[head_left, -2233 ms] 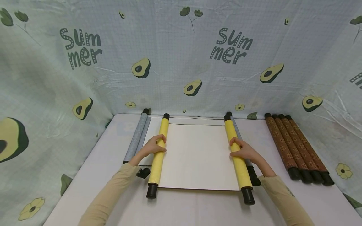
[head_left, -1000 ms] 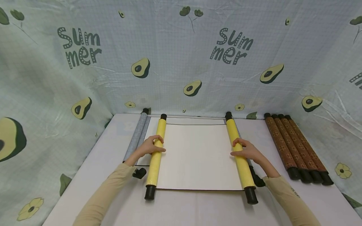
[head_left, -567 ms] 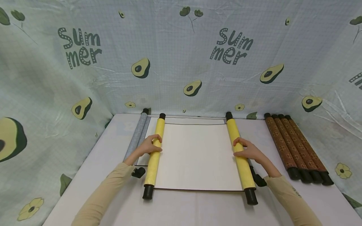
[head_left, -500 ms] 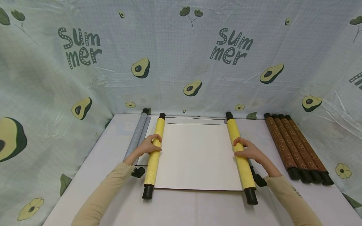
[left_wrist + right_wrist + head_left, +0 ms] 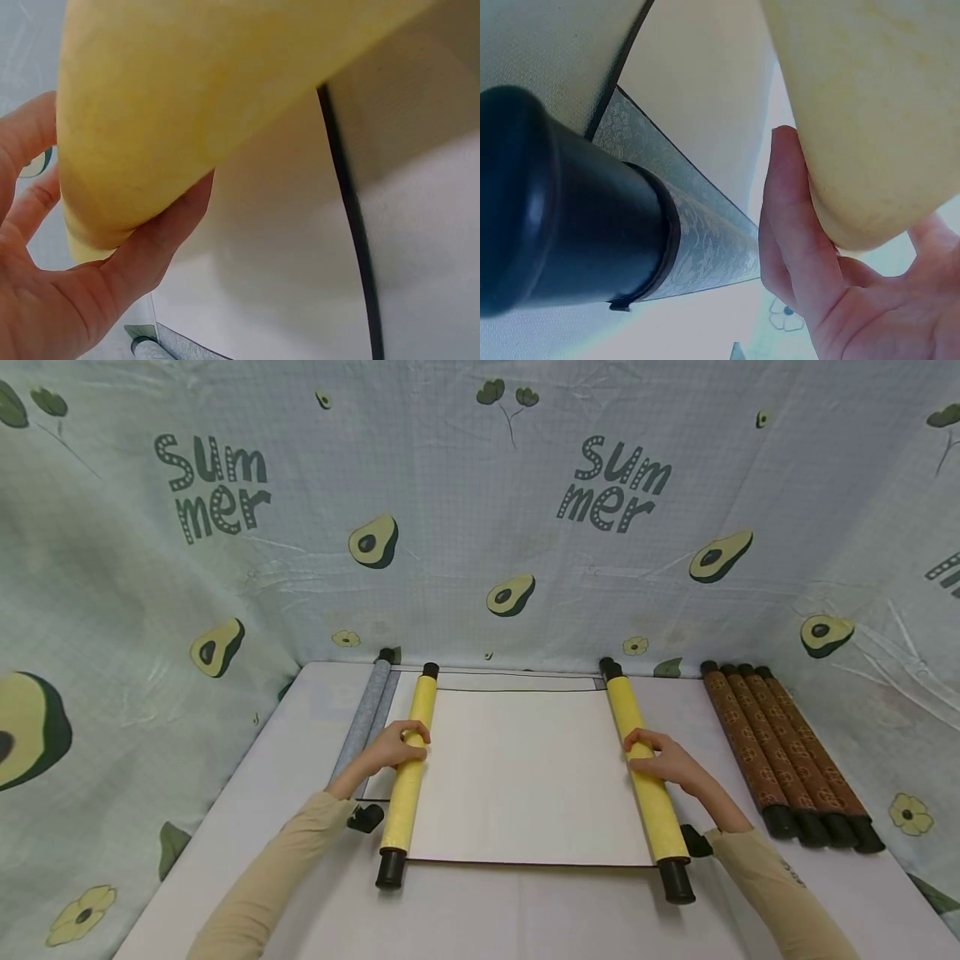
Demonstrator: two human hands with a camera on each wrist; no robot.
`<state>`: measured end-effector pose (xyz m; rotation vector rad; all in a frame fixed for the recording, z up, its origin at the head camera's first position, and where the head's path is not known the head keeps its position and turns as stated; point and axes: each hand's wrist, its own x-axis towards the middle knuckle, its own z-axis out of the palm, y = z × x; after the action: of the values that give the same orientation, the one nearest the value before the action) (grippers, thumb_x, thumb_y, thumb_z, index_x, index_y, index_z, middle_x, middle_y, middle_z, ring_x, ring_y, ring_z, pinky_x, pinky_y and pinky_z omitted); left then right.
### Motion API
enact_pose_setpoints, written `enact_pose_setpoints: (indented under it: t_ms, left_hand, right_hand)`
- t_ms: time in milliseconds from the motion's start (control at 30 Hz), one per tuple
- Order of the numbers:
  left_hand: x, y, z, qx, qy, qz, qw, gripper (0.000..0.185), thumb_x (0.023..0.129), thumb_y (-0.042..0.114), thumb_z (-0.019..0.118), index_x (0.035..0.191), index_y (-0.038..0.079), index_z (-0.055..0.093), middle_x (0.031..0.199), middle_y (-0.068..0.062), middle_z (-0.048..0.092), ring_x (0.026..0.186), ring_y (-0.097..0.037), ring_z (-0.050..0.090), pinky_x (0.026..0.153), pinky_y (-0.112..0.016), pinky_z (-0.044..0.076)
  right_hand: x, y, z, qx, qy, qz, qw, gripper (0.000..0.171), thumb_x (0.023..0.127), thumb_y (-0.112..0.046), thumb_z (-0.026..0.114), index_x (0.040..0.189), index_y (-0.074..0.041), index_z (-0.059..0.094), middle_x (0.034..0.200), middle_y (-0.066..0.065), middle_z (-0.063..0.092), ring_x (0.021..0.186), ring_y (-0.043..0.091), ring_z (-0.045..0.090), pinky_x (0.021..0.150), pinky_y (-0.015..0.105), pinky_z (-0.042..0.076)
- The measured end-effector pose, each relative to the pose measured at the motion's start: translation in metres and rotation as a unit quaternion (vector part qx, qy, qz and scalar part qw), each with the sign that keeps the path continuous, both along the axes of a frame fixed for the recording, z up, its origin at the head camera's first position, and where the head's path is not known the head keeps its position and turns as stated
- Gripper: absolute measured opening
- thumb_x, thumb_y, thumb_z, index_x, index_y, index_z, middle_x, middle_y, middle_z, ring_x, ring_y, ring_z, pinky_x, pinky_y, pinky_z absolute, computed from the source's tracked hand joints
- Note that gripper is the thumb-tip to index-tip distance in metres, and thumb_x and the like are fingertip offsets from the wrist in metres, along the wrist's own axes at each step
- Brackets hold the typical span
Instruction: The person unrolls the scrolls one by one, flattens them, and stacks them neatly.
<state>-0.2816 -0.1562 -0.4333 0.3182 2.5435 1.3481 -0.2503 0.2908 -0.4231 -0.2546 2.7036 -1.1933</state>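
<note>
A yellow-backed hanging scroll is spread between its two rolls, its plain white sheet [image 5: 517,768] facing up. My left hand [image 5: 392,747] grips the left yellow roll [image 5: 406,802], thumb on the inner side and fingers over the far side. On the other side my right hand [image 5: 666,758] holds the right yellow roll [image 5: 658,818] in the same manner. Both rolls end in black knobs. Beneath lies a partly unrolled grey-blue scroll [image 5: 363,718], its right roll mostly hidden in the head view. The right wrist view shows that grey roll [image 5: 712,244] with its black knob below the yellow roll.
Several brown patterned scrolls [image 5: 765,743] with black knobs lie side by side at the right of the white table [image 5: 465,918]. A cloth printed with avocados [image 5: 510,595] hangs behind and at both sides. A black knob [image 5: 366,818] sticks out near my left forearm.
My left hand has shifted left with its yellow roll and my right hand right with the other. The rolls stand farther apart and more white sheet shows. The brown scrolls have stayed put.
</note>
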Motion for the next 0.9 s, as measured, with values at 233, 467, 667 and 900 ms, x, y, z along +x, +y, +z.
enact_pose_setpoints:
  t_ms: [233,467,667,900]
  left_hand:
    - [-0.0005,-0.0019,-0.0033,-0.004,0.037,-0.018,0.9992,0.029,0.07,0.017,0.074,0.087,0.003,0.055,0.09,-0.015,0.05,0.056,-0.015,0.044,0.044,-0.024,0.037]
    - [-0.0042,-0.0062,-0.0077,0.019,0.078,-0.046,0.9957,0.034,0.064,0.024,0.078,0.082,0.011,0.052,0.092,-0.012,0.048,0.063,-0.018,0.042,0.046,-0.026,0.037]
    - [-0.0041,-0.004,-0.0043,0.004,0.049,-0.02,0.9986,0.028,0.065,0.001,0.071,0.084,0.0,0.05,0.093,-0.016,0.047,0.066,-0.017,0.04,0.046,-0.024,0.034]
    - [-0.0045,-0.0067,-0.0016,-0.006,0.031,-0.02,0.9993,0.025,0.07,0.0,0.067,0.09,0.0,0.051,0.097,-0.017,0.048,0.063,-0.015,0.041,0.047,-0.023,0.035]
  right_hand:
    - [0.0015,-0.0028,-0.0022,0.008,0.019,0.006,1.0,0.031,0.073,-0.02,0.07,0.093,-0.004,0.053,0.103,0.016,0.05,0.091,0.026,0.042,0.065,0.029,0.035]
    - [0.0015,-0.0048,0.0006,0.025,0.034,0.008,0.999,0.035,0.068,-0.019,0.074,0.09,-0.006,0.05,0.099,0.015,0.049,0.089,0.027,0.041,0.064,0.029,0.032]
    - [0.001,-0.0027,0.0009,0.025,0.023,0.004,0.999,0.034,0.07,-0.015,0.071,0.094,-0.006,0.048,0.103,0.018,0.046,0.086,0.028,0.042,0.061,0.029,0.034]
    - [0.0009,0.0017,0.002,0.024,0.019,0.007,1.0,0.035,0.072,-0.015,0.07,0.098,-0.005,0.049,0.108,0.02,0.046,0.089,0.029,0.043,0.062,0.029,0.036]
